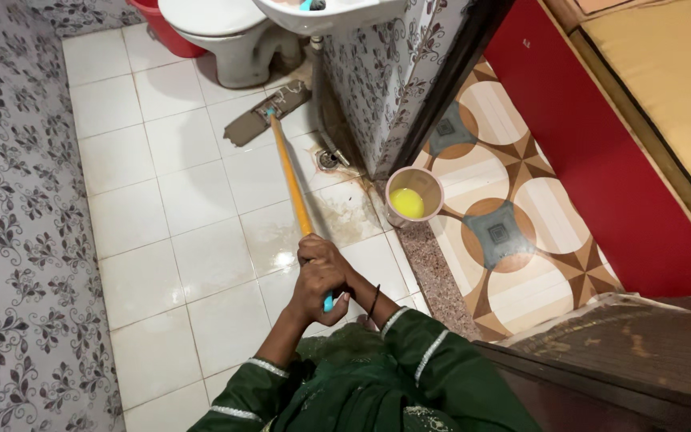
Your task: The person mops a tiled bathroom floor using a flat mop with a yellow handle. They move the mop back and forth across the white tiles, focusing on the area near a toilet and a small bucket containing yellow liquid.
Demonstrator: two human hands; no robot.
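Both of my hands grip the upper end of a mop's yellow handle [291,180]. My right hand [323,250] sits higher on the handle, and a dark bangle is on its wrist. Just below it, my left hand [312,294] closes near the handle's blue end cap [328,304]. The handle slants away from me to the flat grey mop head [269,112], which lies on the wet white floor tiles [193,240] in front of the toilet [229,40]. I wear green sleeves with pale trim.
A white wash basin [321,14] hangs over a floor drain [328,160]. A red bucket [165,28] stands behind the toilet. A small pinkish mug of yellow liquid [413,196] rests at the doorway. Patterned wall [9,240] on the left, brown patterned floor [505,232] on the right.
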